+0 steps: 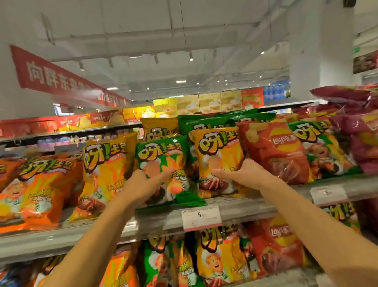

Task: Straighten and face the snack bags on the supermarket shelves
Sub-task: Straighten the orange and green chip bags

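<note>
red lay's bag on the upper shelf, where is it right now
In the head view the red Lay's bag stands right of centre on the upper shelf, between a yellow bag and a green bag.

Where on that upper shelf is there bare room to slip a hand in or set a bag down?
Little. Bare shelf shows only along the front lip, left of the white price tag, under the leaning yellow bag. A narrow gap separates the green bag, under the left hand, from the right hand's yellow bag. Rightward, bags overlap.
</note>
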A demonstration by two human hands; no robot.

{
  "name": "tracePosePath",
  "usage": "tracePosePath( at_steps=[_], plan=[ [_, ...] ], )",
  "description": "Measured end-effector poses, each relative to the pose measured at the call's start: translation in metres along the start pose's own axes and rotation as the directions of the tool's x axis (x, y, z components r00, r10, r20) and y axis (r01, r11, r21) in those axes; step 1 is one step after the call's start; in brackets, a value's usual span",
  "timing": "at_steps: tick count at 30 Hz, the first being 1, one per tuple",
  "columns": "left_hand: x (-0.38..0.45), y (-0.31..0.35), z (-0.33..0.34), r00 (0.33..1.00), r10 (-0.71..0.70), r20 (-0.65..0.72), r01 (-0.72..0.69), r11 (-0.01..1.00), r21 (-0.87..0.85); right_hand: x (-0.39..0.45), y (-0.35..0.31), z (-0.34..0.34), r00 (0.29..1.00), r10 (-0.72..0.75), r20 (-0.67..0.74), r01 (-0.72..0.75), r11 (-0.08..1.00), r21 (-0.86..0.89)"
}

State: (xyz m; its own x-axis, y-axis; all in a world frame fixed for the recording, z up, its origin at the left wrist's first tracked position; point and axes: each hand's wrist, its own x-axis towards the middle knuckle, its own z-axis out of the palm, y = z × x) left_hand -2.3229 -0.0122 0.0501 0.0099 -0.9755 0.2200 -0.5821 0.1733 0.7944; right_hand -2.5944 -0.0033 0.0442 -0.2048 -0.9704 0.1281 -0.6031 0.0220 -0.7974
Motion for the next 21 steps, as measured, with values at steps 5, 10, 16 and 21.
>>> tracePosePath(
  at_steps=[5, 10, 16, 21],
  plan=[
    [0.007, -0.008, -0.005, 0.997, -0.061, 0.051, 0.063, 0.997, -0.043, 0.013, 0.003, 0.003, 0.995, -0.082, 0.055, 0.079, 0.995, 0.064],
    [0.011, -0.014, -0.005, 0.999, -0.041, -0.02, 0.04, 0.997, -0.059, 0.013, -0.005, 0.008, 0.971, -0.232, -0.053, 0.23, 0.972, -0.048],
    [0.012, -0.019, -0.004, 0.999, -0.008, -0.047, 0.002, 0.991, -0.131, -0.003, -0.018, -0.004, 0.94, -0.281, -0.193, 0.244, 0.95, -0.194],
    [0.009, -0.015, 0.01, 0.998, 0.06, -0.008, -0.06, 0.964, -0.257, -0.017, -0.006, -0.035, 0.938, -0.234, -0.257, 0.232, 0.972, -0.039]
  ],
)
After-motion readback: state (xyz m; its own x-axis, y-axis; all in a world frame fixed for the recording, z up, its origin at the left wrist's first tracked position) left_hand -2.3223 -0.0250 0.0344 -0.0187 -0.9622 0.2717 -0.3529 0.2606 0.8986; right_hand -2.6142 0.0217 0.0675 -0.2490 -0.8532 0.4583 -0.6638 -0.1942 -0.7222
